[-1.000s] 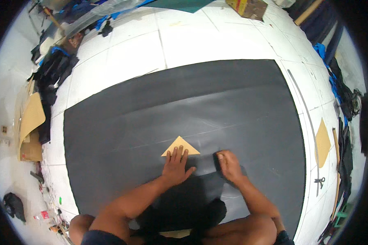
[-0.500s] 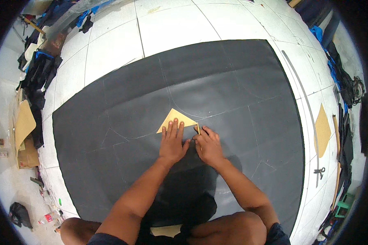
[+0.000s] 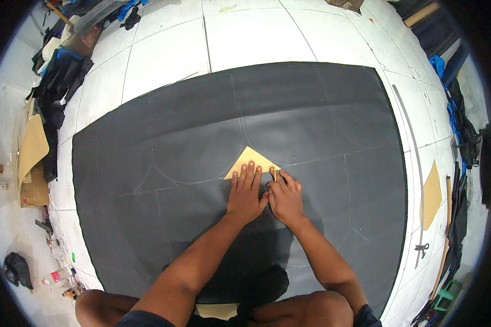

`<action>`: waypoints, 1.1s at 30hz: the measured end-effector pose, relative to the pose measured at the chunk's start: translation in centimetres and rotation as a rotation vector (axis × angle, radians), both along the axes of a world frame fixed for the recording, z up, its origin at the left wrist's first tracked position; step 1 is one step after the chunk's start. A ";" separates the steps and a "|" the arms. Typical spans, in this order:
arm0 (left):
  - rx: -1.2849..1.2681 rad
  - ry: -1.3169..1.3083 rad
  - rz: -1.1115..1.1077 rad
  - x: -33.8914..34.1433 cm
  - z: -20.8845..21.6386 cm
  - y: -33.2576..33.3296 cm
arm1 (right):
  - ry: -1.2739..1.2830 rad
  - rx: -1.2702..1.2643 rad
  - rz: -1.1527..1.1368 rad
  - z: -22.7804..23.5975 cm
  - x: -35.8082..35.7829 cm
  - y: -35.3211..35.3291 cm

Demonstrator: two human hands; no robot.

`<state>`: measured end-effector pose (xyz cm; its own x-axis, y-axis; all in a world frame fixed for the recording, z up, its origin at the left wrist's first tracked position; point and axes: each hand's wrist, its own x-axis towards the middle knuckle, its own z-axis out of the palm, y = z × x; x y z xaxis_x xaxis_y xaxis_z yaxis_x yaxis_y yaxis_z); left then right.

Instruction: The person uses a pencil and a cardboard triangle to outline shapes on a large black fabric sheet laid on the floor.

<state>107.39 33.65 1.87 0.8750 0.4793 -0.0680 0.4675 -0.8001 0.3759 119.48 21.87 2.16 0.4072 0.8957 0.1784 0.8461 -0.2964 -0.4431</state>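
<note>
A large dark grey sheet with thin pale straight and curved lines drawn on it lies spread over the floor. Near its middle rests a small yellow triangular template. My left hand lies flat on the template, fingers stretched and a little apart. Close beside it, my right hand is closed around a thin yellow pencil, held near the template's lower right corner. The pencil's tip is too small to make out. My two thumbs almost touch.
On the right lie a long curved metal strip, a pair of black scissors and a yellow card piece. Dark cloth, a cardboard box, a plastic bottle and a black bag line the left.
The whole view has shifted a little. My right hand and the pencil have slid slightly left along the template's lower edge, closer to my left hand, which still presses on the template.
</note>
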 end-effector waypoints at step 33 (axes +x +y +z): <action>-0.024 -0.047 0.016 -0.2 0.0 0.3 | -0.029 -0.085 0.018 0.3 -0.1 -0.1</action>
